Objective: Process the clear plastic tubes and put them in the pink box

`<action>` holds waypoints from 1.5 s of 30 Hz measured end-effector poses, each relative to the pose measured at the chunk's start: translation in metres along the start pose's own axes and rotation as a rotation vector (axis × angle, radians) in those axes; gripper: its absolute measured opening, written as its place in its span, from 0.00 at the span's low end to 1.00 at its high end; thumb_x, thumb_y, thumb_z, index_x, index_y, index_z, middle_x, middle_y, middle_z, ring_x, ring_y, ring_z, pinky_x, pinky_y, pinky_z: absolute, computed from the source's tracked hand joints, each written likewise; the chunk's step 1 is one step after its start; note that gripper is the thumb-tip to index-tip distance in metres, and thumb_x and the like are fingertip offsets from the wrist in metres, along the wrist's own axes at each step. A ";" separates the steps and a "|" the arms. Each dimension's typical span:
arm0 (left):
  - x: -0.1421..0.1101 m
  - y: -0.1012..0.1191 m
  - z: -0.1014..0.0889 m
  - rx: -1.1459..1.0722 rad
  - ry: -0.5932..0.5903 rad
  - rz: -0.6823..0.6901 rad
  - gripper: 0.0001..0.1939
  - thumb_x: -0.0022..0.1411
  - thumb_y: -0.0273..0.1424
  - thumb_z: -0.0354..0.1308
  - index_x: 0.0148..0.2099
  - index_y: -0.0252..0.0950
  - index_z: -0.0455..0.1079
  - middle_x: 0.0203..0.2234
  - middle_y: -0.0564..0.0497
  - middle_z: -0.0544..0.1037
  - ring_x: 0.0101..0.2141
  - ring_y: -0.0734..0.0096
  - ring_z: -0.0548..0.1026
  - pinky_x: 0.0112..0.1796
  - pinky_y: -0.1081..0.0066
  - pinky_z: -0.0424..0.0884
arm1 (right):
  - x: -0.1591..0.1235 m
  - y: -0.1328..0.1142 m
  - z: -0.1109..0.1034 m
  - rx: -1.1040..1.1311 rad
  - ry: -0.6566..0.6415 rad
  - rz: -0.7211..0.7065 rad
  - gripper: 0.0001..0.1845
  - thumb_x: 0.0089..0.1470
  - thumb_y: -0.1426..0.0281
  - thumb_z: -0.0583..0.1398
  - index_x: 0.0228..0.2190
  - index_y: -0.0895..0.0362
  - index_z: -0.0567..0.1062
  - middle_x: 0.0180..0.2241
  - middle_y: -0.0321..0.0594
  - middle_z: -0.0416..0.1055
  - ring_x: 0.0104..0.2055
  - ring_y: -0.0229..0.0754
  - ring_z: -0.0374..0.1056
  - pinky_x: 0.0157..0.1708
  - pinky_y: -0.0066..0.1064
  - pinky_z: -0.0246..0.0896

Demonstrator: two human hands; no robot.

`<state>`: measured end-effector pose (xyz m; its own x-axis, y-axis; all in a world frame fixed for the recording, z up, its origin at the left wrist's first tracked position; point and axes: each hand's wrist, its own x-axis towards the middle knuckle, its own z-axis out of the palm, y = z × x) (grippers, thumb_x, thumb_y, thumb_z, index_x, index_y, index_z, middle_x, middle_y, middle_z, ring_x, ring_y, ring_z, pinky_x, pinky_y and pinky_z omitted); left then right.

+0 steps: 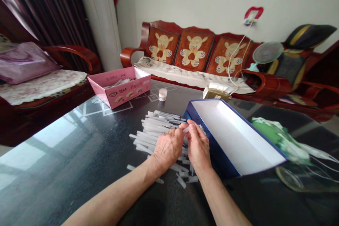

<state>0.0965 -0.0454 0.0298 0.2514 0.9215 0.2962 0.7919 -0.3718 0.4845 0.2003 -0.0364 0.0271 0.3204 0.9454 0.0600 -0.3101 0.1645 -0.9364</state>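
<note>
A heap of slim, translucent white pen-like tubes (152,127) lies on the dark table under and beyond my hands. My left hand (169,145) is closed above the heap, its fingertips meeting those of my right hand (198,146). Between the two hands shows a small whitish tube piece (186,129), pinched by my right thumb and fingers. Most of what my left hand grips is hidden by its own fingers, but the same tube appears to run into it. Several short cap-like pieces (181,180) are scattered nearer to me.
Right of my hands stands a blue box (212,148) with a white inside. A pink box (127,91) holding more tubes is at the back left. Between them stand a small white jar (162,95) and a gold box (215,93). A green-white plastic bag (278,137) lies far right.
</note>
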 end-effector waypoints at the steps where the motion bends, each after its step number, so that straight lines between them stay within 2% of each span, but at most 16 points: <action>1: 0.001 0.000 -0.001 -0.072 0.001 -0.001 0.14 0.69 0.32 0.41 0.50 0.36 0.65 0.31 0.46 0.76 0.31 0.67 0.75 0.30 0.73 0.66 | 0.000 -0.002 0.001 0.022 -0.003 0.011 0.19 0.49 0.58 0.64 0.41 0.56 0.76 0.34 0.39 0.79 0.35 0.40 0.73 0.36 0.32 0.66; 3: 0.003 0.000 -0.004 -0.270 0.000 -0.006 0.15 0.68 0.34 0.42 0.47 0.36 0.67 0.26 0.49 0.74 0.26 0.70 0.73 0.28 0.74 0.64 | 0.000 -0.007 0.001 0.075 -0.018 0.035 0.18 0.48 0.58 0.64 0.39 0.56 0.76 0.32 0.39 0.79 0.32 0.40 0.73 0.33 0.31 0.66; 5: 0.007 0.001 -0.009 -0.563 -0.066 -0.058 0.15 0.67 0.38 0.45 0.38 0.36 0.69 0.20 0.52 0.70 0.21 0.74 0.68 0.24 0.75 0.60 | 0.001 -0.010 0.001 0.138 -0.042 0.053 0.17 0.47 0.59 0.65 0.37 0.55 0.76 0.29 0.37 0.78 0.31 0.40 0.73 0.31 0.31 0.67; 7: 0.011 0.002 -0.015 -0.929 -0.242 -0.204 0.17 0.65 0.42 0.47 0.31 0.35 0.66 0.16 0.56 0.63 0.15 0.80 0.59 0.19 0.77 0.54 | 0.003 -0.012 0.001 0.193 -0.075 0.063 0.15 0.47 0.60 0.65 0.36 0.54 0.76 0.27 0.35 0.77 0.32 0.41 0.74 0.32 0.33 0.68; 10: 0.014 0.000 -0.025 -1.380 -0.573 -0.447 0.17 0.62 0.45 0.50 0.31 0.37 0.60 0.13 0.63 0.53 0.12 0.85 0.46 0.14 0.80 0.44 | 0.003 -0.012 -0.001 0.217 -0.130 0.063 0.13 0.48 0.60 0.65 0.35 0.52 0.76 0.27 0.33 0.76 0.33 0.41 0.75 0.39 0.38 0.70; 12: 0.014 -0.001 -0.028 -1.549 -0.724 -0.484 0.17 0.60 0.46 0.53 0.31 0.38 0.59 0.13 0.65 0.49 0.12 0.86 0.42 0.14 0.81 0.41 | 0.003 -0.013 -0.002 0.221 -0.148 0.055 0.12 0.49 0.59 0.64 0.35 0.51 0.76 0.28 0.33 0.76 0.33 0.41 0.75 0.42 0.41 0.69; 14: 0.013 -0.001 -0.027 -1.640 -0.794 -0.452 0.17 0.59 0.45 0.55 0.32 0.38 0.58 0.14 0.65 0.47 0.13 0.86 0.40 0.14 0.82 0.41 | 0.003 -0.015 -0.002 0.235 -0.153 0.064 0.12 0.49 0.59 0.64 0.35 0.51 0.76 0.28 0.33 0.76 0.34 0.41 0.75 0.43 0.43 0.69; 16: 0.013 0.000 -0.022 -1.614 -0.730 -0.395 0.17 0.60 0.46 0.53 0.33 0.38 0.60 0.14 0.64 0.49 0.13 0.85 0.42 0.14 0.81 0.43 | 0.003 -0.018 -0.002 0.239 -0.152 0.086 0.14 0.49 0.58 0.64 0.36 0.51 0.76 0.29 0.34 0.77 0.36 0.43 0.75 0.42 0.44 0.70; 21: 0.010 0.004 -0.007 -0.972 -0.175 -0.116 0.20 0.64 0.45 0.47 0.26 0.36 0.63 0.15 0.56 0.64 0.16 0.79 0.60 0.21 0.76 0.56 | 0.002 -0.016 0.004 0.195 -0.064 0.121 0.18 0.45 0.58 0.67 0.37 0.53 0.75 0.31 0.37 0.78 0.36 0.45 0.75 0.37 0.39 0.71; 25: 0.002 0.009 -0.001 -0.581 0.035 -0.110 0.14 0.66 0.39 0.47 0.39 0.38 0.71 0.25 0.52 0.74 0.25 0.72 0.70 0.29 0.73 0.61 | -0.003 -0.007 0.010 0.119 0.050 0.084 0.14 0.45 0.59 0.67 0.30 0.56 0.74 0.29 0.38 0.78 0.34 0.44 0.75 0.35 0.36 0.70; 28: -0.003 0.012 0.005 -0.527 0.052 -0.156 0.18 0.67 0.40 0.44 0.38 0.38 0.72 0.24 0.51 0.74 0.24 0.71 0.69 0.28 0.73 0.61 | -0.001 -0.010 0.007 0.124 0.072 0.049 0.16 0.49 0.57 0.64 0.35 0.56 0.74 0.31 0.39 0.79 0.36 0.44 0.76 0.38 0.38 0.71; 31: -0.003 0.012 0.009 -0.652 -0.002 -0.169 0.22 0.67 0.42 0.42 0.30 0.37 0.70 0.18 0.53 0.69 0.21 0.74 0.65 0.25 0.75 0.59 | 0.010 -0.021 -0.002 0.210 0.060 0.022 0.16 0.50 0.56 0.63 0.35 0.55 0.73 0.30 0.38 0.78 0.37 0.43 0.76 0.41 0.41 0.70; 33: -0.002 0.012 0.007 -0.702 0.006 -0.146 0.23 0.67 0.43 0.42 0.30 0.36 0.70 0.17 0.55 0.66 0.21 0.75 0.63 0.24 0.75 0.58 | 0.017 -0.028 -0.009 0.235 0.054 0.022 0.16 0.50 0.56 0.63 0.35 0.55 0.74 0.31 0.38 0.79 0.38 0.43 0.76 0.41 0.39 0.70; 37: 0.000 0.006 -0.003 -0.641 0.099 -0.064 0.19 0.68 0.40 0.43 0.48 0.36 0.70 0.20 0.55 0.69 0.22 0.75 0.65 0.27 0.75 0.61 | 0.017 -0.027 -0.013 0.092 -0.032 0.054 0.16 0.48 0.57 0.65 0.36 0.55 0.76 0.36 0.41 0.79 0.39 0.44 0.75 0.37 0.35 0.70; 40: 0.004 -0.003 -0.006 -0.580 0.142 -0.008 0.23 0.67 0.34 0.43 0.62 0.34 0.57 0.26 0.51 0.75 0.26 0.72 0.72 0.32 0.73 0.66 | 0.009 -0.019 -0.010 -0.075 -0.187 0.074 0.17 0.49 0.57 0.64 0.37 0.56 0.79 0.38 0.41 0.79 0.39 0.44 0.74 0.37 0.34 0.70; 45: 0.009 -0.013 -0.005 -0.568 0.096 0.102 0.25 0.67 0.32 0.43 0.64 0.31 0.55 0.38 0.43 0.79 0.34 0.68 0.78 0.36 0.72 0.71 | 0.002 -0.005 -0.003 -0.082 -0.296 0.092 0.16 0.50 0.58 0.64 0.39 0.54 0.79 0.38 0.38 0.78 0.39 0.43 0.74 0.39 0.33 0.70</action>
<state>0.0852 -0.0332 0.0305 0.2380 0.8735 0.4248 0.3375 -0.4844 0.8071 0.2052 -0.0362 0.0312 0.0167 0.9980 0.0607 -0.2488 0.0629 -0.9665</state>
